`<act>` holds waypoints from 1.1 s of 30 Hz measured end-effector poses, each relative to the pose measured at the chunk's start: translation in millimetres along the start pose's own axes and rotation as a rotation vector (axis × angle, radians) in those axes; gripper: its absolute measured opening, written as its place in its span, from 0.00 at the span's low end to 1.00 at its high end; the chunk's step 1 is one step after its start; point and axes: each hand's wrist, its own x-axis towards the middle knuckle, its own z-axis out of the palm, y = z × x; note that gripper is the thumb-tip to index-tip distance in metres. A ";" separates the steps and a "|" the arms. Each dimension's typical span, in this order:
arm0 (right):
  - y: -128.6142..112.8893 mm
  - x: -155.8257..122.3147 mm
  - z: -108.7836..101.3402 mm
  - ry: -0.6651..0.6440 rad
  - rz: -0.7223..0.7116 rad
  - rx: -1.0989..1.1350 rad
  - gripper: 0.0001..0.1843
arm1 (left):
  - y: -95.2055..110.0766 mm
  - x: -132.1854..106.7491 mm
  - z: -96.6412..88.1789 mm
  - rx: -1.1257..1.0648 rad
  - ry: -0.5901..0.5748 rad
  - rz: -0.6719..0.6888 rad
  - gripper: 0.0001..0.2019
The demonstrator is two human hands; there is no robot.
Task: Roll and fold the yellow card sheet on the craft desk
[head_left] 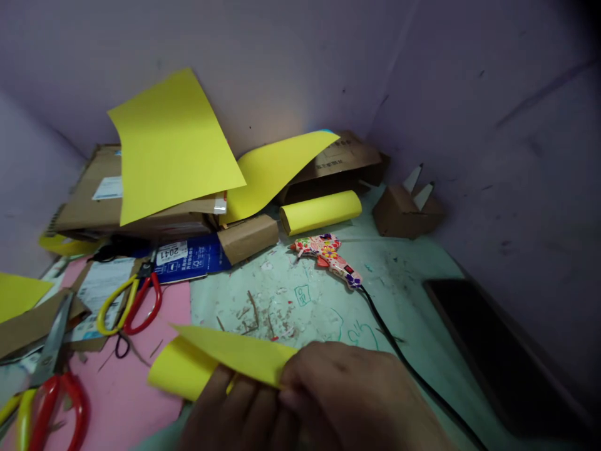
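In front of me is a piece of yellow paper point(225, 351), curled over on its left side. My left hand point(244, 413) has its fingers wrapped round the near side of the paper. With fingers pinched at the paper's right end, my right hand point(357, 394) grips it close beside the left. Whether anything lies inside the curl is hidden by my hands. Beyond them lies a flower-patterned glue gun point(326, 250), its nozzle pointing left. Behind the gun rests a yellow paper-covered roll point(322, 213).
Red-and-yellow-handled scissors point(154, 300) and a larger pair point(51, 376) lie at left on pink paper point(141, 369). Yellow sheets point(173, 150) lean on cardboard boxes point(89, 194). A dark phone-like slab point(493, 357) and the gun's black cord point(404, 344) are at right.
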 end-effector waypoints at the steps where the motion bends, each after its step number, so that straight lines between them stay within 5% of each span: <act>1: -1.1 -2.4 -4.3 -0.032 0.033 0.098 0.06 | 0.2 2.2 -3.6 0.024 -0.002 -0.003 0.11; 8: -1.7 -9.8 -13.6 -0.148 0.322 1.084 0.12 | 0.3 7.1 -39.9 0.226 0.035 -0.086 0.17; 13: 2.6 -15.0 4.6 -0.057 0.370 1.679 0.14 | 7.2 -7.0 -27.5 0.127 0.276 -0.304 0.23; 22: 12.3 -17.9 43.6 0.162 0.490 1.796 0.17 | 29.1 -18.1 4.9 -0.634 0.211 -0.885 0.15; 25: 12.8 -18.7 53.0 0.202 0.478 1.795 0.18 | 34.9 -8.8 6.2 -0.931 0.229 -1.099 0.23; 33: 20.7 -14.7 71.3 0.244 0.462 1.794 0.23 | 33.6 0.2 15.9 -0.976 0.251 -1.194 0.35</act>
